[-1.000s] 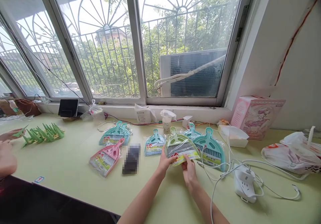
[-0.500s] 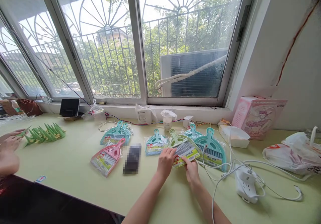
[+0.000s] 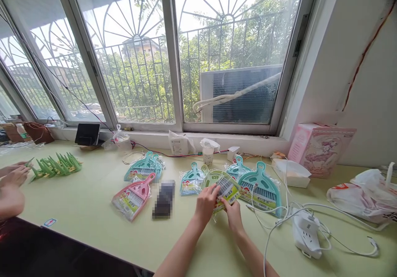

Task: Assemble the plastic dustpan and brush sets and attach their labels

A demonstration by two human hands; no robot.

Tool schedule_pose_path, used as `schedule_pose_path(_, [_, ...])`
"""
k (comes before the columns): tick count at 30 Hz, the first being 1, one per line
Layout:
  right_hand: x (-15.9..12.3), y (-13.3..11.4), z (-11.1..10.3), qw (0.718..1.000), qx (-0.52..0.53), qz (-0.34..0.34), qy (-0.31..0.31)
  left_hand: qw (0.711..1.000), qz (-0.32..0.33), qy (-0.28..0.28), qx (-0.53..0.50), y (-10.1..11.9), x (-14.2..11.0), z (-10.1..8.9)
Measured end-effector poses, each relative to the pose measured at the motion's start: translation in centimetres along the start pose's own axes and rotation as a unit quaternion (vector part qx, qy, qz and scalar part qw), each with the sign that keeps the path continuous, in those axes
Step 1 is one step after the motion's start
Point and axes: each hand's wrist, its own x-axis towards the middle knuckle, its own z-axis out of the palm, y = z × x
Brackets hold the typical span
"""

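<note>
Both hands grip a light green dustpan and brush set [image 3: 228, 189] in clear wrapping with a printed card. My left hand [image 3: 206, 203] has its fingers closed over the left side, while my right hand [image 3: 233, 216] pinches the lower edge with the thumb on top. The set's handle points away from me to the left. Just right of it lies a large turquoise dustpan set [image 3: 263, 188], with another turquoise set [image 3: 238, 168] partly hidden behind. A small turquoise set [image 3: 191, 182] rests to the left of the green one.
A pink dustpan set [image 3: 134, 197], a turquoise stack [image 3: 144, 168] and a blurred dark object [image 3: 163, 199] lie leftward. White cables run to a power strip [image 3: 306, 233] on the right. Another person's hands [image 3: 14, 175] work beside green spiky pieces [image 3: 57, 167] at far left.
The green set has turned so its handle swings left, and its card has shifted slightly left. Both hands still hold it. The camera view has tipped slightly upward.
</note>
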Motion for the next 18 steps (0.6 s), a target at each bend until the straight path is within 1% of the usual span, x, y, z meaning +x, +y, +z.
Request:
schedule_pose_path(3, [0.1, 0.3, 0.0, 1.000, 0.003, 0.003, -0.005, 0.998, 0.035, -0.014, 0.051, 0.5, -0.2, 0.3])
schedule_pose_path(5, [0.2, 0.5, 0.0, 1.000, -0.005, 0.000, 0.003, 0.995, 0.051, -0.022, 0.078, 1.0, -0.3, 0.3])
schedule_pose_path(9, [0.2, 0.6, -0.1, 1.000, -0.001, -0.003, 0.027, 0.991, 0.054, -0.028, 0.117, 1.9, -0.2, 0.2])
schedule_pose_path(15, [0.3, 0.3, -0.3, 0.999, -0.002, -0.010, 0.034, 0.993, 0.077, -0.029, 0.084, 1.9, -0.7, 0.0])
schedule_pose_path(18, [0.2, 0.1, -0.4, 0.999, 0.009, -0.019, 0.030, 0.990, 0.109, -0.001, 0.091, 1.5, -0.8, -0.1])
